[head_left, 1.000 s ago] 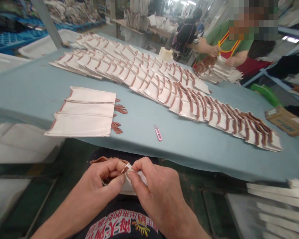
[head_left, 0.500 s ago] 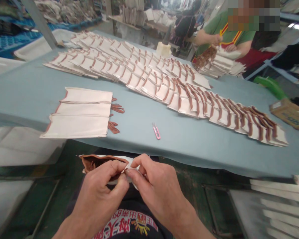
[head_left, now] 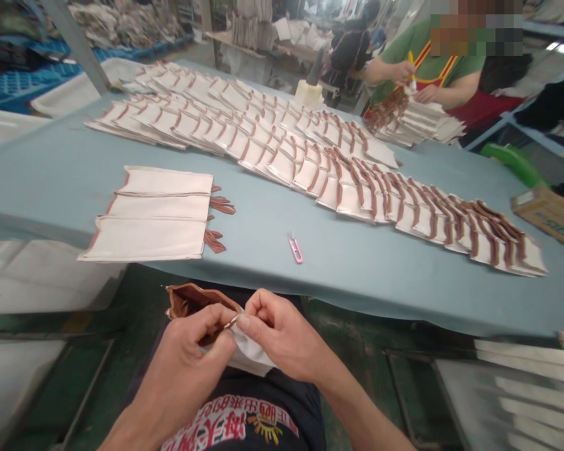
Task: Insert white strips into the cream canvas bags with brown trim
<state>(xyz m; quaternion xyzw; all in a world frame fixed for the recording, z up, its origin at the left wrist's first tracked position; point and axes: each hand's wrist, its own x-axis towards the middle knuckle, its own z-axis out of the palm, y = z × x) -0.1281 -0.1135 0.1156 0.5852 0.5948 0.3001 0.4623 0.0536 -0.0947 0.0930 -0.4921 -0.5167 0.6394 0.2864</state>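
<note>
Over my lap, below the table's front edge, my left hand (head_left: 190, 354) and my right hand (head_left: 275, 332) pinch the same small fabric piece (head_left: 249, 354). It is white with a brown part (head_left: 188, 299) sticking out to the left. Thumb and forefinger of both hands meet at one spot on its edge. On the blue table (head_left: 357, 275) above lie three flat white pouches with brown trim (head_left: 155, 213) and a small pink thread snip (head_left: 296, 248), none of them touched.
Long overlapping rows of white-and-brown pieces (head_left: 310, 160) run across the table. At the far right a person in a green top (head_left: 423, 69) handles a stack of them. A cardboard box (head_left: 548, 216) sits at the right edge. White trays (head_left: 512, 388) lie low on the right.
The fabric piece has been turned between my fingers, so more white hangs under my right hand and the brown part has bunched up at the left. Both hands stay over my lap.
</note>
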